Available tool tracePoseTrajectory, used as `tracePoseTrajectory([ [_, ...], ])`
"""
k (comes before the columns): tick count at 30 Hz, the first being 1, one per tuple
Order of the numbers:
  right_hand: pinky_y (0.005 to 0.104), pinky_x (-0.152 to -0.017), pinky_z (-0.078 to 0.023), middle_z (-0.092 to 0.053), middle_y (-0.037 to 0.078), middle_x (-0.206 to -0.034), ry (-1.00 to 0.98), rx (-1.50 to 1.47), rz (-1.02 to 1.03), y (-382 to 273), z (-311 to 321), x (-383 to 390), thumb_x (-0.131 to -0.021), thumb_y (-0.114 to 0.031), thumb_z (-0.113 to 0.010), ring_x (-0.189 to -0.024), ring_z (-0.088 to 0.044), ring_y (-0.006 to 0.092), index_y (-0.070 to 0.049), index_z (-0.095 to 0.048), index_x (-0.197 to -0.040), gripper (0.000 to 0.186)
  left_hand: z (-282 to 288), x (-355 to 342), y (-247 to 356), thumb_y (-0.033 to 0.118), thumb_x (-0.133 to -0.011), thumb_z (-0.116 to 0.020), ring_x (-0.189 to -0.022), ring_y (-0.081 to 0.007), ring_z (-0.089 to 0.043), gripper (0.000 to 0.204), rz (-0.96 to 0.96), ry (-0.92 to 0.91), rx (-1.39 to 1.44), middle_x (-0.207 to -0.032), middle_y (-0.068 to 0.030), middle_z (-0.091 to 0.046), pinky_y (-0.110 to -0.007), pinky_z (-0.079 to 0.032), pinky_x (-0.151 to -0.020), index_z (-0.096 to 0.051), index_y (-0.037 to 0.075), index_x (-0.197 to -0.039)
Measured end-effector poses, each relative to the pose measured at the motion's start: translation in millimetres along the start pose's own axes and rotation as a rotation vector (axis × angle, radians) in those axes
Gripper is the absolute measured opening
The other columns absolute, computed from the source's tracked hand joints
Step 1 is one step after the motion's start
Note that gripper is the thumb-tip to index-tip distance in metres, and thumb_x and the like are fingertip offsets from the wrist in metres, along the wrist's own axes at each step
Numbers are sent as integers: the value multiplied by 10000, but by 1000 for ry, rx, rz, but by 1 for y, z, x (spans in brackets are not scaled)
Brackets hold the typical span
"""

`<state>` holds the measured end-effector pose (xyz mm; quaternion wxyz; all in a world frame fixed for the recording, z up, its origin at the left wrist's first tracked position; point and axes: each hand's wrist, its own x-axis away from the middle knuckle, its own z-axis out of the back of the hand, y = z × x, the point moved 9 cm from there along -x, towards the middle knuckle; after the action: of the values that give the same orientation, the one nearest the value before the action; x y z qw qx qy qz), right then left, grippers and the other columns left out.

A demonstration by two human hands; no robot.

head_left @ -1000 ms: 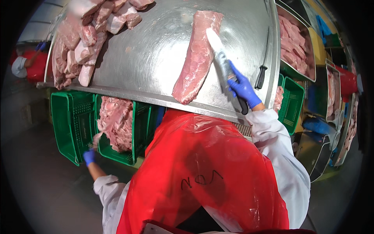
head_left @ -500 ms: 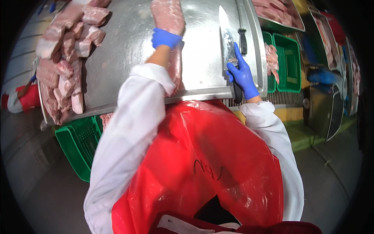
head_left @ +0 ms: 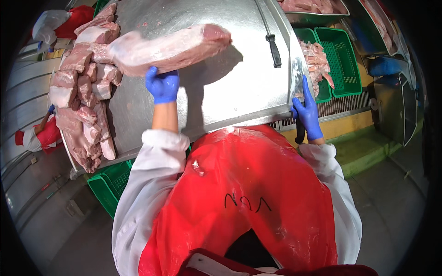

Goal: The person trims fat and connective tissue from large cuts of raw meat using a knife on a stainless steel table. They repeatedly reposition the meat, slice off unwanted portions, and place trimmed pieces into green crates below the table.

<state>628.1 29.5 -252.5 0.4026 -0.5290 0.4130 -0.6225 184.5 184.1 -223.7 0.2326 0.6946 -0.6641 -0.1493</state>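
A long, pale pork loin [head_left: 170,49] is raised above the metal table [head_left: 251,89], its shadow falling on the surface to the right. My left hand [head_left: 163,87], in a blue glove, grips it from the near side, the fingers partly hidden beneath it. The loin's left end reaches the piled meat. Over the table's right edge, my gloved right hand [head_left: 307,115] is closed round the black handle of a knife [head_left: 296,83]. Its blade points away from me, and my index finger stretches along it.
Chunks of meat [head_left: 77,94] are heaped along the table's left side. A sharpening steel [head_left: 273,50] lies near the right edge. Beyond it stand green crates [head_left: 340,62], one holding trimmings [head_left: 317,62]. Another green crate [head_left: 107,186] sits below left. Co-workers [head_left: 43,133] stand at the left.
My left hand has lifted the loin off the table and swung it crosswise to the left. My right hand has carried the knife rightward to the table's edge.
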Motion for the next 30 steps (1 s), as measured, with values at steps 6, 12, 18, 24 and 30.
tracePoseTrajectory([
  [6,269,-490,-495,-630,48,-759,-37,49,16,21,-30,-65,-925,-151,-644,-557,-557,85,-95,-244,-1583,772,18,82,-49,227,-814,-777,-1284,-275,-538,776,-12,-542,-1842,-1284,-168,-615,-419,-407,-1091,-404,21,-1462],
  [12,302,-542,-539,-646,74,-847,-163,24,-45,12,-139,-135,-899,-85,-638,-620,-609,126,-244,-221,-1596,828,78,-41,3,738,-791,-626,-1199,-478,-568,1018,178,108,-2479,-1273,-337,-572,-508,-465,-1008,-430,-59,-1391],
  [18,326,-599,-573,-683,134,-895,-75,35,-24,-3,-195,-182,-895,-137,-611,-593,-649,178,-285,-161,-1607,854,48,-28,-41,604,-893,-610,-1383,-506,-374,922,48,-182,-2302,-1494,-382,-336,-486,-354,-1128,-348,-82,-1451],
  [24,348,-646,-597,-734,141,-1028,-53,240,151,-19,-218,-233,-892,-170,-572,-633,-700,199,-267,-177,-1600,817,10,-83,-100,275,-870,-578,-1473,-474,-227,712,-337,-614,-2130,-1595,-259,-257,-480,-269,-1201,-355,63,-1513],
  [30,566,-892,-490,-660,332,-1056,-120,464,143,-45,-222,-262,-967,-336,-468,-977,-639,513,-249,-231,-1576,659,8,-89,-102,211,-850,-546,-1477,-469,-219,676,-318,-690,-2032,-1594,-267,-251,-483,-263,-1207,-398,66,-1493],
])
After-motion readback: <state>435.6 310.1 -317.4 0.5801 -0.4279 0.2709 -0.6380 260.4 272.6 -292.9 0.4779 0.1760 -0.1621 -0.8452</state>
